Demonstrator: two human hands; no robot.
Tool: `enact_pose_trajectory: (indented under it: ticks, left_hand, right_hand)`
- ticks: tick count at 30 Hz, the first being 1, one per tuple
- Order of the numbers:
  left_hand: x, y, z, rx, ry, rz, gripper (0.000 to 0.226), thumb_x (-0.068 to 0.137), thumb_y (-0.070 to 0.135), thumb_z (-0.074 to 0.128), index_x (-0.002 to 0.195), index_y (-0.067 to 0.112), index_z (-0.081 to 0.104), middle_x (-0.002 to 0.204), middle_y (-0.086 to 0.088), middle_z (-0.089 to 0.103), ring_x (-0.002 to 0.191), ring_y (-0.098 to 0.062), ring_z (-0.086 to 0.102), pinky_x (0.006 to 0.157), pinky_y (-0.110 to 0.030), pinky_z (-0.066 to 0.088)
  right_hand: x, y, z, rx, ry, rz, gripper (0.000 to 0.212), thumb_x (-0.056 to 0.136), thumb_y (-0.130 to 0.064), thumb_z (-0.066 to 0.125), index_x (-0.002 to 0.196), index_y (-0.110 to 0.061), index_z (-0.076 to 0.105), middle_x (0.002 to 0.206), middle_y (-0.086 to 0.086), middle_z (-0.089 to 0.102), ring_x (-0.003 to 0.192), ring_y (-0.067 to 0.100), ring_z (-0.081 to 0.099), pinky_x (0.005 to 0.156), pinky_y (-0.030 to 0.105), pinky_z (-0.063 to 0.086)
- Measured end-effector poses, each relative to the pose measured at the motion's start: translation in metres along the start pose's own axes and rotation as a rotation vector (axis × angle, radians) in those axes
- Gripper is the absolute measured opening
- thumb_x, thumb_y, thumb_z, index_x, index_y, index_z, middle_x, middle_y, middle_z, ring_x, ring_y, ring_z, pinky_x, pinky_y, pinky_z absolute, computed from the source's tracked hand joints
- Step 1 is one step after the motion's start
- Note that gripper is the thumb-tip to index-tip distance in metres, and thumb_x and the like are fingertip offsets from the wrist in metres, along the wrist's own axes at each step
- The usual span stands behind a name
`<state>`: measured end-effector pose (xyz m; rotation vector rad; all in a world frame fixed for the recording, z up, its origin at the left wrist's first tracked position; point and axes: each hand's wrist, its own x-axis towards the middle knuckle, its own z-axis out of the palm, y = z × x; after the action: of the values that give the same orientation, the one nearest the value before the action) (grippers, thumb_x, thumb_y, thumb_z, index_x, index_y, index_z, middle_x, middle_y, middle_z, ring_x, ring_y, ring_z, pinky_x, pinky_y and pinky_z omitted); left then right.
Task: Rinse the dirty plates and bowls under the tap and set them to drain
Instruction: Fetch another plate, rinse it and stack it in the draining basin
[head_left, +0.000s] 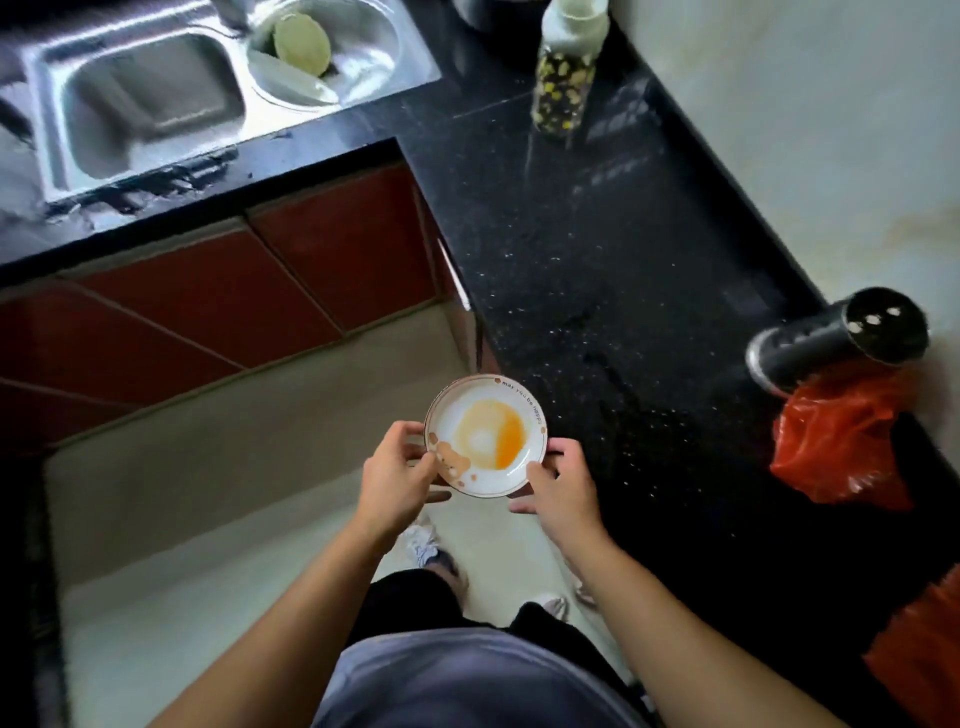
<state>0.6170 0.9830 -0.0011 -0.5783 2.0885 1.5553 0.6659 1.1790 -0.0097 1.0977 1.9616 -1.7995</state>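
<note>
A small white plate (485, 436) with a brown rim, a bear print and an orange-yellow stain in its middle is held level over the floor, just left of the black counter's edge. My left hand (397, 480) grips its left rim and my right hand (561, 491) grips its right rim. The steel sink (140, 104) lies at the far upper left. Beside it a round steel basin (374, 47) holds a pale green dish (301, 44) and a white plate (291, 83) leaning inside.
The black speckled counter (597, 260) runs along the right, with a patterned bottle (566, 78) at the back, a black cylinder (841, 340) lying on its side and an orange plastic bag (841, 447). Red cabinet doors (208, 301) stand below the sink. My feet are on the pale floor.
</note>
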Motion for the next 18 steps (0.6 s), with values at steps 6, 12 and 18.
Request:
enact_pose_trajectory:
  ticks: [6,12,18]
  left_hand:
    - [0.038,-0.008,-0.107,-0.162,0.036,-0.076,0.029,0.082,0.004,0.069,0.106,0.018,0.059,0.088,-0.012,0.071,0.073,-0.032,0.079,0.068,-0.052,0.067]
    - [0.098,0.003,-0.170,-0.235,0.070,-0.100,0.024,0.090,0.001,0.071,0.105,0.014,0.058,0.096,-0.019,0.067,0.070,-0.027,0.075,0.063,-0.046,0.066]
    - [0.176,0.040,-0.211,-0.292,0.109,-0.135,0.024,0.088,0.001,0.069,0.106,0.011,0.056,0.100,-0.018,0.071,0.075,-0.027,0.077,0.060,-0.044,0.066]
  right_hand:
    - [0.009,-0.049,0.100,-0.105,-0.153,-0.031,0.030,0.091,0.001,0.060,0.098,-0.026,0.052,0.110,0.010,0.062,0.068,0.027,0.076,0.055,0.034,0.062]
    - [0.039,-0.097,0.177,-0.141,-0.193,-0.020,0.028,0.091,0.005,0.059,0.098,-0.021,0.051,0.112,0.021,0.062,0.065,0.021,0.072,0.051,0.032,0.061]
    - [0.107,-0.162,0.243,-0.215,-0.238,-0.044,0.026,0.090,0.005,0.060,0.096,-0.019,0.051,0.114,0.027,0.061,0.089,0.043,0.072,0.051,0.030,0.061]
